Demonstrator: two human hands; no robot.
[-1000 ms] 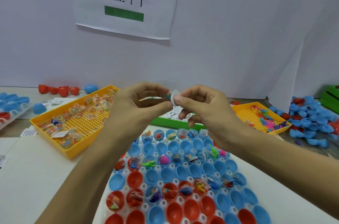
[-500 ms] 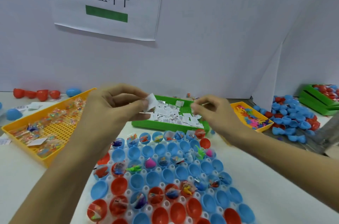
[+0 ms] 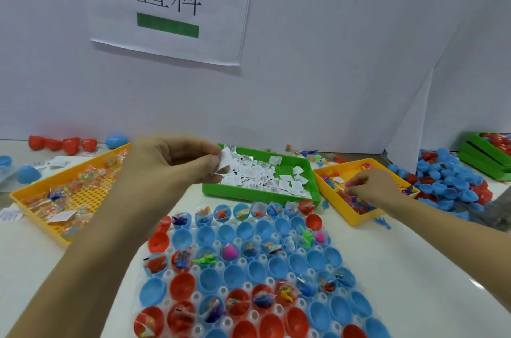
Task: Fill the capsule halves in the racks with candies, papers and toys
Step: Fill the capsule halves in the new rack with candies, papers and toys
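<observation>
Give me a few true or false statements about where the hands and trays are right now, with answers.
1. The left hand pinches a white paper. True.
2. The right hand is over the green tray. False: it reaches into the right yellow tray of toys.
3. The green tray holds white papers. True.
4. Every capsule half in the rack is red. False: most are blue, some red.
5. The left yellow tray holds wrapped candies. True.
</observation>
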